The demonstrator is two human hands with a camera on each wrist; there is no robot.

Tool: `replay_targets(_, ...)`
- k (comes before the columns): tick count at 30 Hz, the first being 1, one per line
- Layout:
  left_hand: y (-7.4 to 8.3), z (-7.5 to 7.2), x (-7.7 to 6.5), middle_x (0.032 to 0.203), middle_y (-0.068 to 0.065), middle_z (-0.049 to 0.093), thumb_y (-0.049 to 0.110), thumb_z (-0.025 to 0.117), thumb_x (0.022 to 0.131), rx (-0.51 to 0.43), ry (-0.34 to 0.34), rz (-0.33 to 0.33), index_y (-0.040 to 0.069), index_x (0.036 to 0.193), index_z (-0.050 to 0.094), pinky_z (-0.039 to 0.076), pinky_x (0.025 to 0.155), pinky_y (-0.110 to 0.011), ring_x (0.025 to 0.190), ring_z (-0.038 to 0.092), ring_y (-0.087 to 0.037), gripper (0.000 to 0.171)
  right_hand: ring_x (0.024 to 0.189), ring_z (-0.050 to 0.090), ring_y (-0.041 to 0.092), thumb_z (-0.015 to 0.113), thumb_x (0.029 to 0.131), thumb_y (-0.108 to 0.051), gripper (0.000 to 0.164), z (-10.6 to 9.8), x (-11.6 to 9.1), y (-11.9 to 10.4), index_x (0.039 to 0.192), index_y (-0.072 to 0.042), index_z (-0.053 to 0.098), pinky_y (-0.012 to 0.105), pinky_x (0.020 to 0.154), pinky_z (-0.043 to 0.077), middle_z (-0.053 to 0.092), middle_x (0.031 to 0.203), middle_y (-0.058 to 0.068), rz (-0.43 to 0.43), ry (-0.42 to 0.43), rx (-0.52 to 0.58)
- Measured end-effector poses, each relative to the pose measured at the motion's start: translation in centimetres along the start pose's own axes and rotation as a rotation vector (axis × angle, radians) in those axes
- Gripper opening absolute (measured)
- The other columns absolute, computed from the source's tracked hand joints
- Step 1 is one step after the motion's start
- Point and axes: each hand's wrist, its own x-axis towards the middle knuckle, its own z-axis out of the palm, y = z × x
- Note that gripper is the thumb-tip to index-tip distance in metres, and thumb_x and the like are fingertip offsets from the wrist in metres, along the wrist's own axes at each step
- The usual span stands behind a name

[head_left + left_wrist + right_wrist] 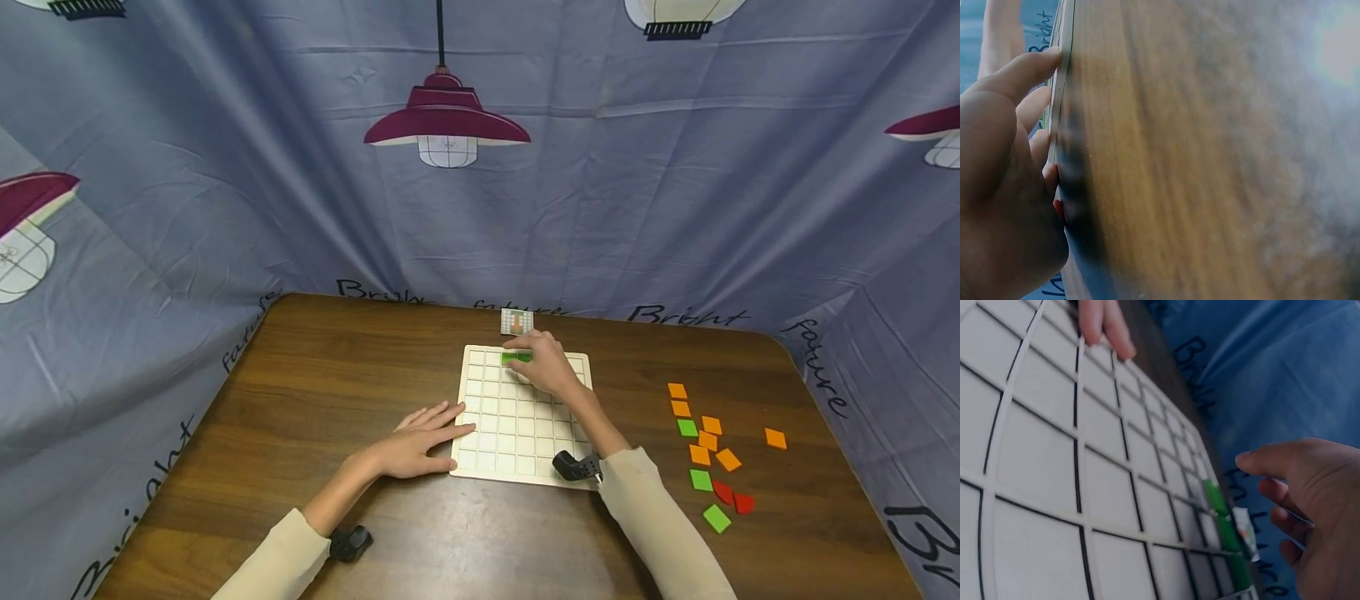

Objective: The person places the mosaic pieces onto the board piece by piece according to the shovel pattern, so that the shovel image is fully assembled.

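A white grid board [506,429] lies on the table. My left hand [415,443] lies with its fingers extended at the board's left edge, fingertips touching it. Over the far rows hovers my right hand [549,367], its thumb and fingers spread around green square tiles [510,358] set in the far row. In the right wrist view those green tiles [1227,532] sit side by side in the cells, and the right hand [1322,500] shows nothing between its loosely bent fingers. The left wrist view shows the left hand [1004,162] against the board's rim.
A small patterned card [517,322] lies beyond the board's far edge. To the right are scattered several orange tiles [711,426], green tiles [701,480] and red pieces [743,503] on the wooden table [337,367]. A blue printed curtain [600,208] hangs around the table.
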Motion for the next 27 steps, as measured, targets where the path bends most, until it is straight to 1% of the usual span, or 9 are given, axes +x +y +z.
replay_targets(5, 0.0, -0.1, 0.1, 0.165, -0.007, 0.02, 0.042, 0.055, 0.1, 0.006, 0.0, 0.0, 0.023, 0.154, 0.041, 0.013, 0.116, -0.058, 0.15, 0.012, -0.033, 0.059, 0.118, 0.048, 0.036, 0.075, 0.09, -0.011, 0.031, -1.7, -1.1, -1.3, 0.121, -0.006, 0.072, 0.059, 0.105, 0.029, 0.062, 0.128, 0.013, -0.021, 0.049, 0.05)
replay_targets(12, -0.1, 0.0, 0.1, 0.165, -0.007, 0.02, 0.042, 0.055, 0.1, 0.012, 0.0, -0.002, 0.023, 0.154, 0.042, 0.013, 0.116, -0.057, 0.15, 0.012, -0.033, 0.059, 0.119, 0.049, 0.036, 0.075, 0.089, -0.008, 0.03, -4.1, -3.2, -1.6, 0.119, -0.005, 0.073, 0.058, 0.101, 0.033, 0.064, 0.124, 0.012, -0.042, 0.134, 0.073)
replay_targets(15, -0.1, 0.0, 0.1, 0.165, -0.007, 0.02, 0.042, 0.056, 0.1, 0.013, 0.001, -0.002, 0.023, 0.154, 0.042, 0.013, 0.116, -0.057, 0.15, 0.012, -0.033, 0.059, 0.12, 0.049, 0.036, 0.075, 0.089, -0.009, 0.029, -5.2, -4.1, -1.3, 0.118, -0.005, 0.073, 0.059, 0.102, 0.032, 0.065, 0.125, 0.013, -0.036, 0.17, 0.068)
replay_targets(22, -0.1, 0.1, 0.1, 0.165, -0.006, 0.02, 0.042, 0.056, 0.1, 0.015, -0.002, 0.0, 0.023, 0.154, 0.041, 0.013, 0.115, -0.058, 0.15, 0.011, -0.033, 0.059, 0.118, 0.05, 0.037, 0.075, 0.09, -0.009, 0.028, -8.1, -6.9, 0.2, 0.118, -0.005, 0.073, 0.058, 0.097, 0.038, 0.063, 0.126, 0.016, -0.006, 0.257, 0.029)
replay_targets(27, 0.0, 0.1, -0.1, 0.165, -0.006, 0.02, 0.043, 0.056, 0.1, 0.007, 0.003, 0.002, 0.023, 0.154, 0.041, 0.013, 0.115, -0.058, 0.15, 0.012, -0.034, 0.059, 0.12, 0.049, 0.038, 0.075, 0.09, -0.011, 0.03, -10.1, -8.9, 1.5, 0.119, -0.005, 0.072, 0.061, 0.098, 0.037, 0.063, 0.126, 0.017, 0.014, 0.313, 0.033)
